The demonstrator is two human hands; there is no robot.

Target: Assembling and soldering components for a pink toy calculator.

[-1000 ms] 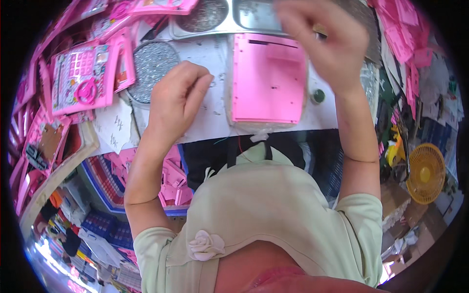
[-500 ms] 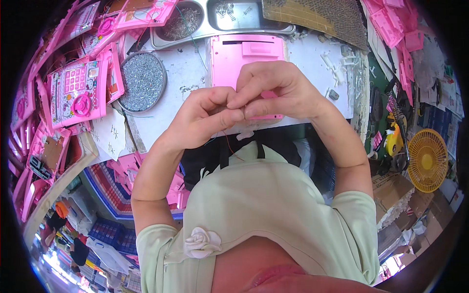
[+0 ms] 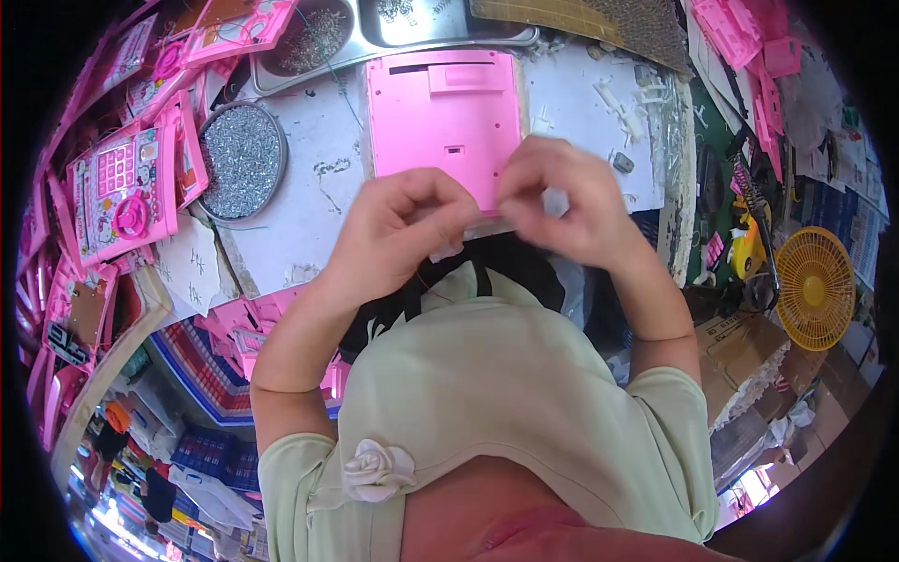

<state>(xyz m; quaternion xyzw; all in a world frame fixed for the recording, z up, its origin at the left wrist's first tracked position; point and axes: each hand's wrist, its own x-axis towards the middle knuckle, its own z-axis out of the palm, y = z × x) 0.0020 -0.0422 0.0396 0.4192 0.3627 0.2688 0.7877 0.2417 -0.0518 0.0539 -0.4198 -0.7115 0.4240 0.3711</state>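
My left hand (image 3: 409, 228) is pinched, thumb against fingers, in front of the near edge of a pink plastic housing (image 3: 431, 112). A faint reddish thin wire (image 3: 423, 282) shows just below it and seems to run up into the pinch. Just to the right, my right hand (image 3: 571, 201) is also pinched and slightly blurred. Whatever lies between its fingertips is too small to make out. A narrow gap separates the two hands. The housing lies flat on the white worktop (image 3: 314, 140), with a slot and a raised block near its far end; my hands cover its near corners.
To the left, a round tray (image 3: 242, 159) holds many small metal screws, beside pink toy panels (image 3: 126, 187) with keypads. A metal tray (image 3: 361, 51) with springs stands at the back. White plastic bits (image 3: 623, 108) lie right; a yellow fan (image 3: 815, 288) is farther right.
My hands have parted from fingertip contact, the right one moving right and down. More of the pink housing shows. The whole view has shifted slightly, the worktop things now further left and up.
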